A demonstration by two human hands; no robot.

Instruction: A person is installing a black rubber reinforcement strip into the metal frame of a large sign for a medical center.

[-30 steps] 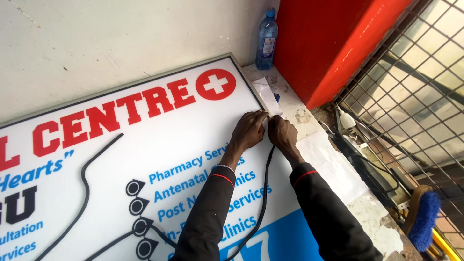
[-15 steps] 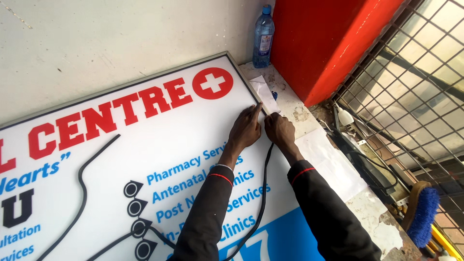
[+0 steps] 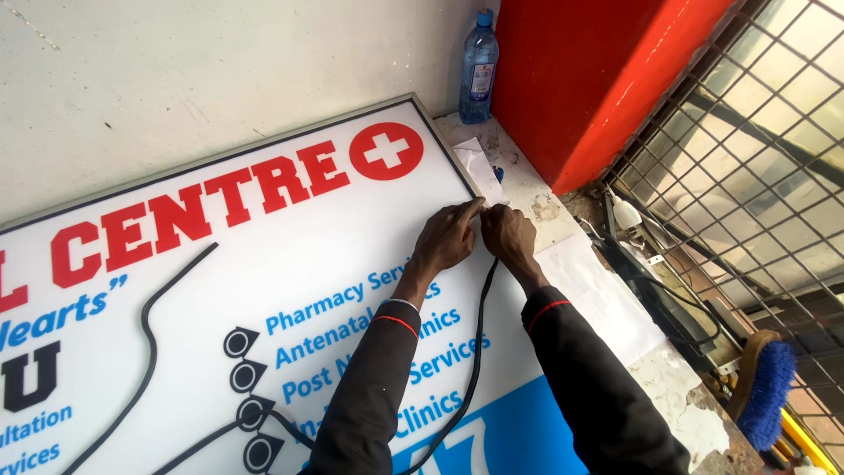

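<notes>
My left hand (image 3: 447, 239) and right hand (image 3: 508, 236) met at the right edge of the white signboard (image 3: 290, 237), fingers pinched shut on the top end of the black rubber strip (image 3: 475, 352). That strip trailed down between my sleeves toward me. A water bottle (image 3: 479, 66) stood far off by the red pillar (image 3: 598, 79).
</notes>
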